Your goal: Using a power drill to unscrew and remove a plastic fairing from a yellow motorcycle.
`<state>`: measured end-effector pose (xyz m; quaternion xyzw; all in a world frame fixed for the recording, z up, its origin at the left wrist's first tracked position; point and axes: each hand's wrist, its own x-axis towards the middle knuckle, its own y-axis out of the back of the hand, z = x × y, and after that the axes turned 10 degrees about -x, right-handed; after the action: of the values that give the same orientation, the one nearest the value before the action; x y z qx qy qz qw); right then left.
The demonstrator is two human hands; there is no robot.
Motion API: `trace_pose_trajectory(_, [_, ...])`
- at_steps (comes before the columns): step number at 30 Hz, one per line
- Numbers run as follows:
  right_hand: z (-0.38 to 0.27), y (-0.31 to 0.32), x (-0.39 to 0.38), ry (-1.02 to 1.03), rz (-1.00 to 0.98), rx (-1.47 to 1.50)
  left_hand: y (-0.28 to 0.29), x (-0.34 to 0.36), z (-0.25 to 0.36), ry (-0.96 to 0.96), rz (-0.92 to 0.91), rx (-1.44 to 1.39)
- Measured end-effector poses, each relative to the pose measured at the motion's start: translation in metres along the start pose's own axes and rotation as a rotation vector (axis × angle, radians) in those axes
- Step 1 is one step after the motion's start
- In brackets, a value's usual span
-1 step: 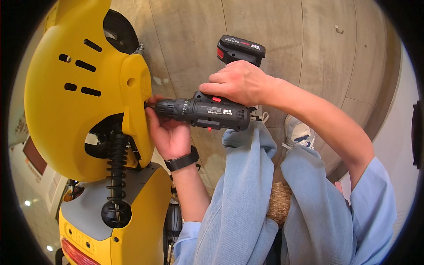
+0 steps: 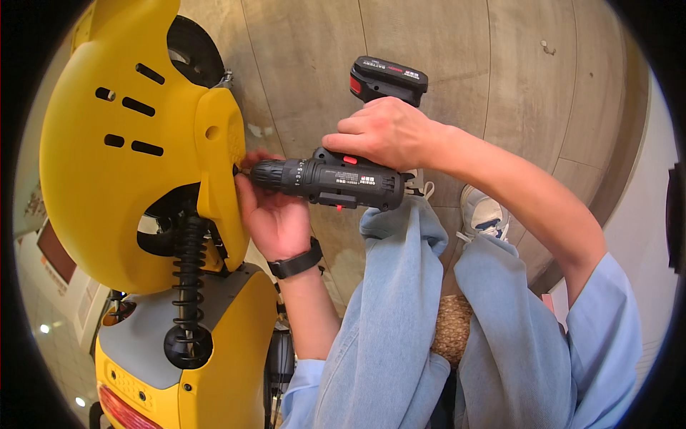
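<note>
My right hand (image 2: 393,136) is wrapped round the grip of a black cordless drill (image 2: 357,182), which lies level and points left. Its battery pack (image 2: 389,79) sticks out beyond that hand. Under the chuck, my left hand (image 2: 279,227) has its palm up, with thumb and fingertips closed round the bit (image 2: 244,171) at the drill's front end. The bit's tip meets the side edge of a yellow scooter panel (image 2: 143,207); the fastener there is too small to make out.
Below the panel stand a black coil-spring shock absorber (image 2: 189,264) and a yellow-and-grey scooter body (image 2: 229,343) with a red light (image 2: 125,409). A black wheel (image 2: 193,53) shows behind the panel. My knees (image 2: 404,229) are close under the drill, above a wood-plank floor (image 2: 429,32).
</note>
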<state>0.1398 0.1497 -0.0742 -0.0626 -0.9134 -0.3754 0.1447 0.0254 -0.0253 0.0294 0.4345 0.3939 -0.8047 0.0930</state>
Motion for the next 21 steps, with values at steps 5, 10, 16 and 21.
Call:
trace_pose_trajectory(5, [0.013,-0.002,0.009,0.11,0.064,-0.15,0.005,-0.031,-0.035,0.15,-0.094,0.298])
trace_pose_trajectory(10, [0.023,0.009,0.024,0.2,0.104,-0.29,0.023,-0.027,-0.052,0.103,-0.041,0.455])
trace_pose_trajectory(16, [0.031,0.01,0.032,0.24,0.119,-0.295,0.03,-0.018,-0.057,0.069,-0.097,0.379])
trace_pose_trajectory(21, [0.031,0.01,0.033,0.251,0.159,-0.304,0.028,-0.016,-0.058,0.071,-0.106,0.357])
